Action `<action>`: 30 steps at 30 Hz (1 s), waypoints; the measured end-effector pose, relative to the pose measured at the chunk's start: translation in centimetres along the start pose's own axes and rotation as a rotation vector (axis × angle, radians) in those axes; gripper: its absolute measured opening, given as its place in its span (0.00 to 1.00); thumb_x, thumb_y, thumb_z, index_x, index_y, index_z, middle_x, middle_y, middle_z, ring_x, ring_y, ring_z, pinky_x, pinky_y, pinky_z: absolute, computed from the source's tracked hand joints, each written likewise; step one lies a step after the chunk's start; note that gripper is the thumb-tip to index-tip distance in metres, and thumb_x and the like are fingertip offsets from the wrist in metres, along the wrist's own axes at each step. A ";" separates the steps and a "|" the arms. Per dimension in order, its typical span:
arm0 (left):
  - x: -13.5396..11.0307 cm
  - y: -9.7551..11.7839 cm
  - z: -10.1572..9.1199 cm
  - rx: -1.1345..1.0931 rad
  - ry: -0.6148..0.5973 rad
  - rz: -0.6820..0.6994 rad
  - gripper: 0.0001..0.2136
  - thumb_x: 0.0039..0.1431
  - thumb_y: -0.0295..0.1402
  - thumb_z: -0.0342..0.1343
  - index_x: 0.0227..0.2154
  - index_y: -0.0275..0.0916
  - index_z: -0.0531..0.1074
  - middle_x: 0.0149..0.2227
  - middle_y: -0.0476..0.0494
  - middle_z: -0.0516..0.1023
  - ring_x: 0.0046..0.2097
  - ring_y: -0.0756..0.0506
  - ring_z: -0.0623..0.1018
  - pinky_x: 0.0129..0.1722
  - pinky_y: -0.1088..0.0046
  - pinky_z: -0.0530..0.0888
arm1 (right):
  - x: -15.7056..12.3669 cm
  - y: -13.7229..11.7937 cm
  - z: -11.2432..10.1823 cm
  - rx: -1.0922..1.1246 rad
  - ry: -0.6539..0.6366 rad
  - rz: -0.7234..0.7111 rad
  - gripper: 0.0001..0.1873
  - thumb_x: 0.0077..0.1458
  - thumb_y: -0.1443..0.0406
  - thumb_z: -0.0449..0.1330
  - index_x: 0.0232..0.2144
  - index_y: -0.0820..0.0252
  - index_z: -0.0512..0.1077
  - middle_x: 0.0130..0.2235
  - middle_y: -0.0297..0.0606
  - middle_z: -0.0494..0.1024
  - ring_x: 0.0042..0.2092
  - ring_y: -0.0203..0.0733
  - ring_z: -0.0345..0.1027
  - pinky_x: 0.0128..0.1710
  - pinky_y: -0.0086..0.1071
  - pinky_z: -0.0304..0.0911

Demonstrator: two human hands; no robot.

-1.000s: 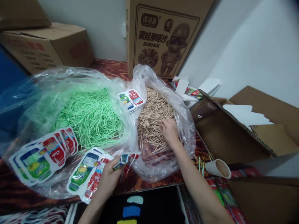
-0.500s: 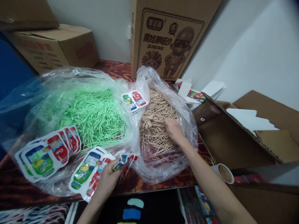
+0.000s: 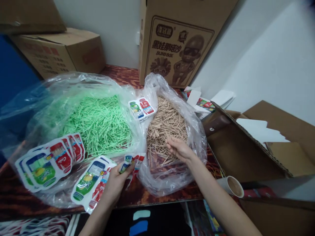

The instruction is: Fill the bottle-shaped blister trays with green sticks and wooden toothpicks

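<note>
My right hand (image 3: 177, 148) is inside a clear plastic bag (image 3: 194, 131) full of tan wooden sticks (image 3: 164, 126). It is turned palm up with the fingers curled round a few of those sticks. My left hand (image 3: 115, 183) is closed on a small printed packet (image 3: 130, 162) at the table's front edge, beside the bag. A larger clear bag (image 3: 44, 98) to the left holds a heap of green sticks (image 3: 98, 123).
Printed bottle-shaped packets lie fanned at front left (image 3: 46, 162), in front of me (image 3: 87, 183), and between the two heaps (image 3: 141, 108). Cardboard boxes stand at the back (image 3: 182, 39) and back left (image 3: 59, 52). An open carton (image 3: 248, 144) and a paper cup (image 3: 231, 186) sit to the right.
My right hand has lifted off the tan heap, turned palm up and pulled back toward me with a few sticks. The left hand with its packet has barely shifted.
</note>
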State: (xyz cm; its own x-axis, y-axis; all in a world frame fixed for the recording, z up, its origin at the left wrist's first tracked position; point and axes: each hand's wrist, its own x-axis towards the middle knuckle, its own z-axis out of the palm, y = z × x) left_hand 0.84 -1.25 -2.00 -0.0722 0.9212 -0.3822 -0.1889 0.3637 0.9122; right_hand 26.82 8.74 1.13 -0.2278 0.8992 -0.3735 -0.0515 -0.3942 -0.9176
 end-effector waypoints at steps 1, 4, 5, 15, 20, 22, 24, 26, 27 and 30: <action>0.2 0.4 0.2 -0.002 -0.011 -0.005 0.18 0.43 0.47 0.64 0.21 0.36 0.70 0.19 0.52 0.69 0.21 0.52 0.64 0.21 0.77 0.63 | 0.0 0.6 0.3 0.008 0.027 0.000 0.19 0.42 0.53 0.66 0.27 0.60 0.65 0.20 0.25 0.65 0.18 0.27 0.55 0.19 0.24 0.54; 0.8 1.2 0.9 -0.038 -0.040 -0.028 0.18 0.42 0.46 0.66 0.22 0.36 0.71 0.22 0.50 0.72 0.23 0.51 0.67 0.23 0.77 0.65 | 0.3 1.8 0.6 -0.093 0.149 -0.080 0.15 0.46 0.56 0.62 0.29 0.60 0.66 0.20 0.24 0.65 0.18 0.28 0.56 0.19 0.23 0.52; 0.9 1.3 1.1 -0.055 -0.037 -0.030 0.17 0.41 0.46 0.66 0.23 0.36 0.72 0.24 0.49 0.74 0.24 0.50 0.69 0.24 0.77 0.67 | 0.3 2.0 0.6 -0.160 0.179 -0.110 0.13 0.48 0.57 0.60 0.30 0.59 0.66 0.20 0.24 0.65 0.18 0.29 0.56 0.19 0.24 0.51; 0.1 -0.2 0.1 -0.164 0.056 -0.110 0.15 0.39 0.40 0.69 0.25 0.34 0.75 0.20 0.51 0.75 0.22 0.51 0.71 0.24 0.77 0.68 | -1.2 3.2 2.7 -1.208 0.049 -0.458 0.08 0.58 0.73 0.47 0.31 0.57 0.63 0.30 0.34 0.70 0.32 0.39 0.62 0.32 0.30 0.56; -0.8 0.2 0.4 -0.203 0.068 -0.133 0.14 0.37 0.38 0.69 0.24 0.34 0.75 0.18 0.51 0.75 0.22 0.50 0.73 0.23 0.77 0.69 | 0.1 4.7 4.9 -1.724 0.018 -0.511 0.11 0.54 0.77 0.51 0.36 0.63 0.68 0.38 0.46 0.73 0.38 0.45 0.65 0.38 0.35 0.57; -0.8 0.0 0.1 -0.225 0.067 -0.135 0.14 0.37 0.38 0.69 0.25 0.35 0.75 0.19 0.51 0.75 0.22 0.50 0.73 0.24 0.77 0.69 | 0.6 4.6 4.6 -1.715 0.044 -0.492 0.09 0.55 0.76 0.51 0.34 0.62 0.69 0.36 0.45 0.73 0.36 0.44 0.65 0.36 0.34 0.56; -0.6 -0.3 -0.5 -0.237 0.068 -0.136 0.14 0.38 0.38 0.69 0.25 0.35 0.75 0.20 0.52 0.76 0.22 0.50 0.74 0.24 0.77 0.69 | 0.9 4.0 3.8 -1.554 0.082 -0.468 0.09 0.57 0.74 0.51 0.30 0.61 0.68 0.33 0.41 0.72 0.34 0.41 0.64 0.35 0.32 0.56; -0.4 -0.5 -0.9 -0.234 0.073 -0.140 0.14 0.38 0.38 0.69 0.25 0.35 0.75 0.20 0.52 0.77 0.22 0.50 0.73 0.24 0.77 0.70 | 0.7 3.1 3.1 -1.247 0.107 -0.402 0.11 0.58 0.70 0.51 0.25 0.60 0.67 0.30 0.37 0.70 0.33 0.39 0.64 0.34 0.31 0.57; -0.3 -0.6 -1.0 -0.234 0.073 -0.140 0.14 0.37 0.38 0.69 0.25 0.35 0.75 0.20 0.51 0.77 0.22 0.50 0.73 0.24 0.77 0.70 | 0.5 2.8 2.9 -1.046 0.104 -0.339 0.12 0.59 0.68 0.52 0.23 0.59 0.66 0.28 0.35 0.69 0.31 0.38 0.63 0.33 0.30 0.57; 0.0 -0.5 -0.8 -0.240 0.044 -0.136 0.13 0.38 0.38 0.69 0.25 0.35 0.75 0.19 0.51 0.76 0.22 0.50 0.73 0.23 0.77 0.69 | -0.5 2.5 3.2 -0.364 -0.017 -0.074 0.13 0.57 0.60 0.55 0.24 0.60 0.66 0.26 0.32 0.69 0.27 0.35 0.63 0.29 0.30 0.59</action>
State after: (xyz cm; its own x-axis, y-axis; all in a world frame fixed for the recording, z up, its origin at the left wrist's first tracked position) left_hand 0.12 -1.57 -2.59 -0.0714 0.8573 -0.5098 -0.4259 0.4360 0.7928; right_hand 23.74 6.68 -0.50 -0.2525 0.9184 -0.3046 0.2798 -0.2321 -0.9316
